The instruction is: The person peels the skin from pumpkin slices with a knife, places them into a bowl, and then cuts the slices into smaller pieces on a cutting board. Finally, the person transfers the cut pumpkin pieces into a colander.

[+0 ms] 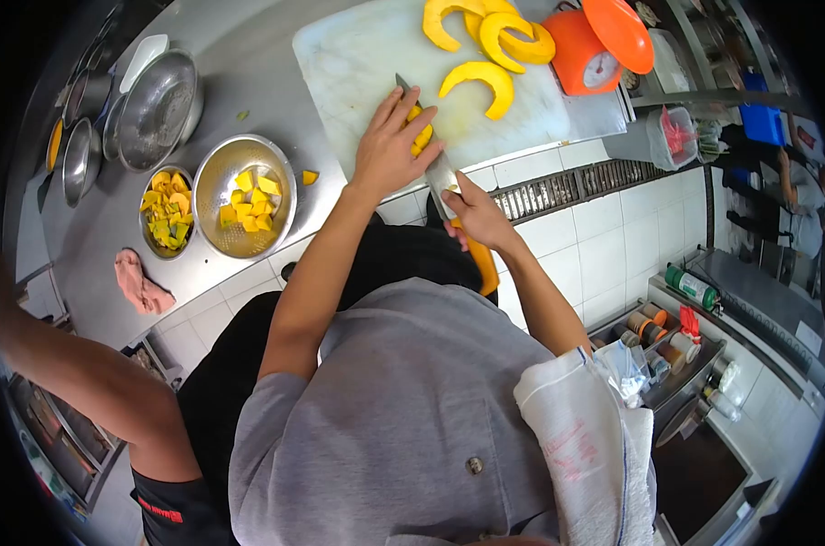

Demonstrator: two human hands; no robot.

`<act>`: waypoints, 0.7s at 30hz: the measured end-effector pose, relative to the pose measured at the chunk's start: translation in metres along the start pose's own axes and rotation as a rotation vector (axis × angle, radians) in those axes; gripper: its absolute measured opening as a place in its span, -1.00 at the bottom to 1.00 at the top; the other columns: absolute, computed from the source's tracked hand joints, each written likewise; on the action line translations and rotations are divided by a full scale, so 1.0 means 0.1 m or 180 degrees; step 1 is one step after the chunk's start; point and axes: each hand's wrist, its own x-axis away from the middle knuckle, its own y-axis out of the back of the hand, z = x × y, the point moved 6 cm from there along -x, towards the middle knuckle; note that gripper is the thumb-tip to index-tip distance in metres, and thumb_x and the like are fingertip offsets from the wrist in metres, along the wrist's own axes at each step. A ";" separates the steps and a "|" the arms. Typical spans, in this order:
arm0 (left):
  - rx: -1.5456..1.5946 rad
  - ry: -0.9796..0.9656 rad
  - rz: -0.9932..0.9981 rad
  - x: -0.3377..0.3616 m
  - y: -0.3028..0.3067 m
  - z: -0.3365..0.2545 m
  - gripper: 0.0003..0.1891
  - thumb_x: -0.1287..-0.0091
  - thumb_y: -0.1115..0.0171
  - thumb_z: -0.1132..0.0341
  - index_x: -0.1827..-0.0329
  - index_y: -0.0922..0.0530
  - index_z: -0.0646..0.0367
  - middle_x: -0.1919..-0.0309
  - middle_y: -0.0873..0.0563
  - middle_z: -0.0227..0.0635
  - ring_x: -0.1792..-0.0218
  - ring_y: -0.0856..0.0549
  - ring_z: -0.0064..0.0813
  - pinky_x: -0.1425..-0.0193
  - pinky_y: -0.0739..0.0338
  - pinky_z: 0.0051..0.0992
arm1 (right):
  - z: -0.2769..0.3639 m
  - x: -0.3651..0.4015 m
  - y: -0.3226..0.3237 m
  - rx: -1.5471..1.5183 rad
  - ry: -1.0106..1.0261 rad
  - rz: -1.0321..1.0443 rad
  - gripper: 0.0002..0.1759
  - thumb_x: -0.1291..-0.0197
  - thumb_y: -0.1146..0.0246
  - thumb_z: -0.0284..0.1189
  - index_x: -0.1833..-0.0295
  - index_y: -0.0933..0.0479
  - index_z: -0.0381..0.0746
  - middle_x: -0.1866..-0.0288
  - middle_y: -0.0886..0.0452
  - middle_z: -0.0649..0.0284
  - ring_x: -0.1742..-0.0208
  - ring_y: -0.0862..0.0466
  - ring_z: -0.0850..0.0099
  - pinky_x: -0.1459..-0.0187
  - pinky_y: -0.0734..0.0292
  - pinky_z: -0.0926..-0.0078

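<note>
My left hand (396, 146) presses down on a piece of yellow pumpkin (422, 138) at the near edge of the white cutting board (358, 73). Its fingers lie over the piece and the knife blade. My right hand (478, 213) is wrapped round the handle end of the knife (443, 178), whose blade lies along the pumpkin piece with its tip pointing away. Curved pumpkin slices (481, 86) rest farther back on the board. A perforated metal bowl (220, 223) with pumpkin chunks stands left of the board, beside a smaller bowl of peelings (153, 238).
An orange scale (576, 55) stands at the board's right end. Several metal bowls (162, 109) sit at the left, and a pink cloth (140, 284) lies at the counter edge. Another person's arm (85, 373) is at the lower left. A distant person (805, 205) is at the right.
</note>
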 end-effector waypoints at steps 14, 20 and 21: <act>-0.0110 0.1307 -0.2543 0.48 1.15 0.32 -0.70 -0.20 -0.33 0.41 -0.02 -0.68 0.19 -0.11 -0.69 -0.06 -0.13 -0.66 -0.07 -0.26 -0.51 -0.26 | 1.12 -0.20 -0.99 0.1011 0.0370 0.0607 -0.77 -0.52 0.02 -0.38 -0.17 -0.28 -0.23 0.57 -0.51 0.21 0.72 -0.49 0.48 0.70 -0.45 0.45; -0.0508 0.1916 -0.2827 1.18 1.89 0.69 -0.68 -0.25 -0.36 0.30 -0.02 -0.66 0.26 -0.14 -0.64 0.03 -0.16 -0.60 0.02 -0.32 -0.43 -0.14 | 1.37 -0.30 -1.52 0.1884 0.1245 0.1011 -0.76 -0.44 -0.02 -0.42 -0.10 -0.24 -0.29 0.46 -0.56 -0.07 0.46 -0.57 0.04 0.41 -0.44 0.10; -0.0755 0.2032 -0.2734 1.26 1.92 0.77 -0.66 -0.28 -0.36 0.25 -0.03 -0.66 0.27 -0.13 -0.64 0.04 -0.15 -0.60 0.05 -0.33 -0.43 -0.12 | 1.40 -0.33 -1.48 0.1892 0.1068 0.0943 -0.69 -0.42 -0.04 -0.40 -0.15 -0.24 -0.33 0.36 -0.59 -0.33 0.25 -0.59 -0.36 0.10 -0.45 -0.21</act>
